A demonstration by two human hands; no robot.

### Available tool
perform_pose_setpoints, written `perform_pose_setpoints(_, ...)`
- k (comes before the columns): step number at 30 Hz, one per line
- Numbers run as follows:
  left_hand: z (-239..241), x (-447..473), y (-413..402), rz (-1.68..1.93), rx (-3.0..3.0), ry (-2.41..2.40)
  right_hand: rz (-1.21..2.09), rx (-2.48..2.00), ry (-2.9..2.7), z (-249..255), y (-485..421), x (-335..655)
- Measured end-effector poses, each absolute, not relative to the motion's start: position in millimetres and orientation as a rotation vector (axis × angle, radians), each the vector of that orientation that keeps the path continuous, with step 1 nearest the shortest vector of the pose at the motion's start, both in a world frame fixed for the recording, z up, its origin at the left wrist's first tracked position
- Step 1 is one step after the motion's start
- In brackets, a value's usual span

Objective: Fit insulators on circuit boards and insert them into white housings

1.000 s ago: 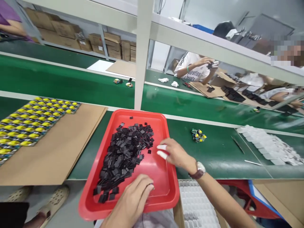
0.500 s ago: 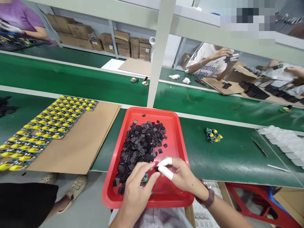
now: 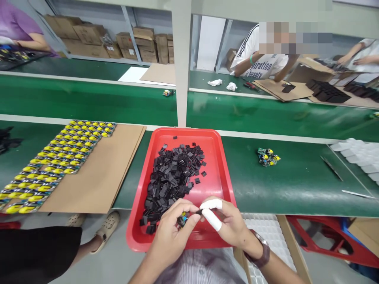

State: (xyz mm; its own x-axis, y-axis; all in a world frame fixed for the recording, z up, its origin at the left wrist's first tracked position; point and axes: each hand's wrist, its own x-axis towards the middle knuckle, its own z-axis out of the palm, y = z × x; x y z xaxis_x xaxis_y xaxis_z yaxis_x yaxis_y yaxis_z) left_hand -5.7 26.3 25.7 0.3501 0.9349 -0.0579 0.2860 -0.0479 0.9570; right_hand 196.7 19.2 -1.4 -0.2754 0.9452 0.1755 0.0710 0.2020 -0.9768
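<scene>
A red tray rests at the near edge of the green bench, with a heap of several small black square parts in it. Over the tray's near end, my left hand is closed around a small circuit board with coloured components. My right hand, two fingertips wrapped in white tape, pinches a small black part right against that board. Both hands touch each other just above the tray's front rim.
A cardboard sheet on the left carries rows of yellow-topped boards. A small clump of boards lies right of the tray, white foam trays further right. A white post rises behind the tray. Other people work across the green belt.
My right hand left the heap with a black part and came to my left hand, which lifted the small board. Both hands drew nearer to me over the tray's front end.
</scene>
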Motion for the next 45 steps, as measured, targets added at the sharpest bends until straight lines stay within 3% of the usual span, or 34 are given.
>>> perform_pose_setpoints(7,26,-4,28,0.683,1.593,1.113,1.157,-0.956,-1.519,-3,16,204)
perform_pose_setpoints(19,13,5,21,0.767,1.055,1.021,1.097,-1.078,-1.328,-3,15,199)
perform_pose_setpoints(45,3,-4,17,0.974,1.148,0.952,1.206,-1.169,-1.178,13,7,180)
